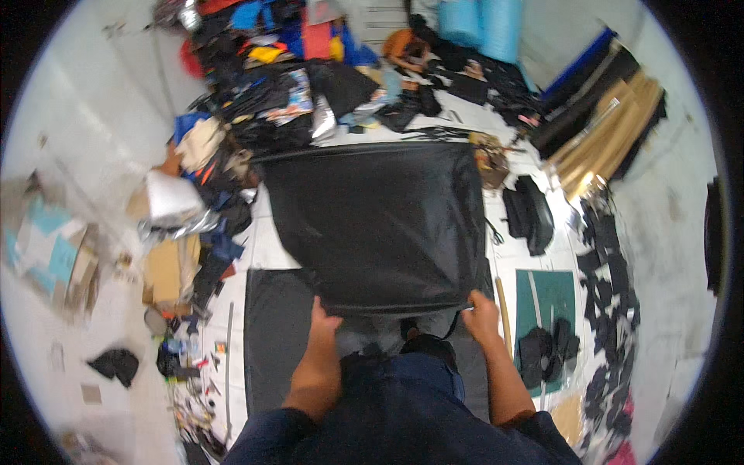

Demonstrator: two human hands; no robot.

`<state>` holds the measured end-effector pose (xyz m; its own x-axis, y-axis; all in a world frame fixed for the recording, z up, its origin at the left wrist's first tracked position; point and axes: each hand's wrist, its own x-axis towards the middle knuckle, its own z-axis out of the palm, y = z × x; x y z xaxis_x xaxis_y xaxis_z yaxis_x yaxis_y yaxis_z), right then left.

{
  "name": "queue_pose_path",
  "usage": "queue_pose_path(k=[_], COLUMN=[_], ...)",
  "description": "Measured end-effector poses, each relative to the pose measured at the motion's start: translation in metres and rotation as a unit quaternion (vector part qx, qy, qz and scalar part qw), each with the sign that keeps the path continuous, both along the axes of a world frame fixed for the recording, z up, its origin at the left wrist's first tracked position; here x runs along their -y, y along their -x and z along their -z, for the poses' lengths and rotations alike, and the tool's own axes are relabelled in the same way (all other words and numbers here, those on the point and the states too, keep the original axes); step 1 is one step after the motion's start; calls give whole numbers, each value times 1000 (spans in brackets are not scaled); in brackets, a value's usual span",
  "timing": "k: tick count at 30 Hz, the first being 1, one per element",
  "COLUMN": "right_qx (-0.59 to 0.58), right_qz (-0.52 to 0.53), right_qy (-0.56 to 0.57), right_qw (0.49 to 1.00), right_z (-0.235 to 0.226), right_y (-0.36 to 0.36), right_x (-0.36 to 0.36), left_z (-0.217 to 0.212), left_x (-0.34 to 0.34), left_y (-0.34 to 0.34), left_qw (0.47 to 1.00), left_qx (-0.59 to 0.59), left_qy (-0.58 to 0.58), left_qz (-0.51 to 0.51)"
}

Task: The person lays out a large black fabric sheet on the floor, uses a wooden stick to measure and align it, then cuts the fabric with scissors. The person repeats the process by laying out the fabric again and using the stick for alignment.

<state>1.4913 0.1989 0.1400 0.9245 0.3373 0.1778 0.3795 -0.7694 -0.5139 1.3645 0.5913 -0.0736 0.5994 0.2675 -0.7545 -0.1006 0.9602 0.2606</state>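
A large sheet of smooth black fabric (380, 225) stretches in front of me, its near edge raised and its far edge ending in a rolled or folded line. My left hand (324, 316) is closed on the near left part of that edge. At the near right corner my right hand (481, 316) grips the same sheet. Both hands' fingers are partly hidden by the fabric. Beneath it, a second dark sheet (273, 333) lies flat on the white floor. My feet are mostly hidden between the two sheets.
To the right lie a green cutting mat (546, 294) with black pieces on it, a black padded bundle (529, 215) and brown rolls (604, 132). Fabric heaps (310, 93) fill the far side. Small tools (198, 380) and cardboard (172, 267) lie left. Another person (404, 50) sits far back.
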Motion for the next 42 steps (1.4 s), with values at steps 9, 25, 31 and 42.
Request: queue_pose_path(k=[9,25,31,42], right_qx=[159,4,-89,-143], right_qz=[26,7,-23,-34], right_qy=[-62,122,230,293], right_qw=[985,993,969,945], right_z=[-64,-2,53,112], right_y=[-79,9,39,208], right_x=[-40,37,78,180], left_z=[-97,-78,-72,-41], left_x=[-65,-80,-61,65], left_y=[-67,61,78,260], left_qw=[961,967,967,962], left_qx=[83,12,2,-130], left_qy=[-41,-229,-250,-236], left_qz=[-261,-110,-38,-41])
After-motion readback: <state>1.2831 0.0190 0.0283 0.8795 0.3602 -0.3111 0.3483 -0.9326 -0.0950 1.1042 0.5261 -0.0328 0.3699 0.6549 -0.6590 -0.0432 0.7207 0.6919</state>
